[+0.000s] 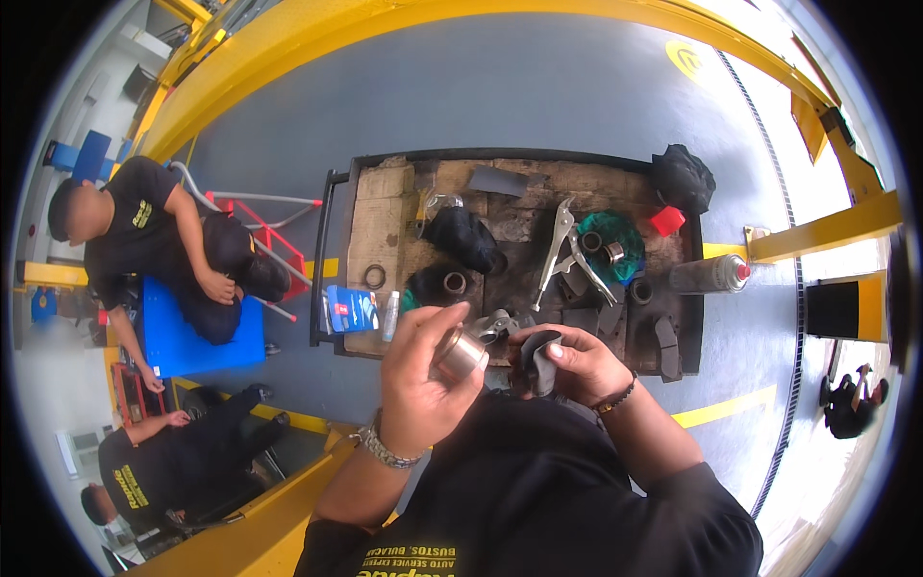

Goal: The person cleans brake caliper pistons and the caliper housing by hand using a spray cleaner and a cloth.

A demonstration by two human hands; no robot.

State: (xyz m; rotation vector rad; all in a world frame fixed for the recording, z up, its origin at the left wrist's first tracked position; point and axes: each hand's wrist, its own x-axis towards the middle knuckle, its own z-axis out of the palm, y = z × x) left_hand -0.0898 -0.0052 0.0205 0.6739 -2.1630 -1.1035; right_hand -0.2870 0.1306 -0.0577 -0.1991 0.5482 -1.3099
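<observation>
My left hand (415,389) is closed around a shiny metal brake piston (461,354), a short cylinder held tilted in front of my chest. In my right hand (588,367) is a folded piece of dark grey sandpaper (541,363), pinched between thumb and fingers, apart from the piston. Just beyond both hands lies a grey metal part (494,325), partly hidden by my fingers. Farther off on the wooden tabletop (385,216) rest large locking pliers (561,242) and a second metal piston (613,252) on green plastic (630,240).
A spray can (710,275), a red cap (667,221) and a black bag (685,178) sit at the table's right. Brake pads (667,344) lie nearby. A blue packet (351,310) and small bottle (391,315) are at left. One person (173,240) sits beyond; another (183,457) is lower left.
</observation>
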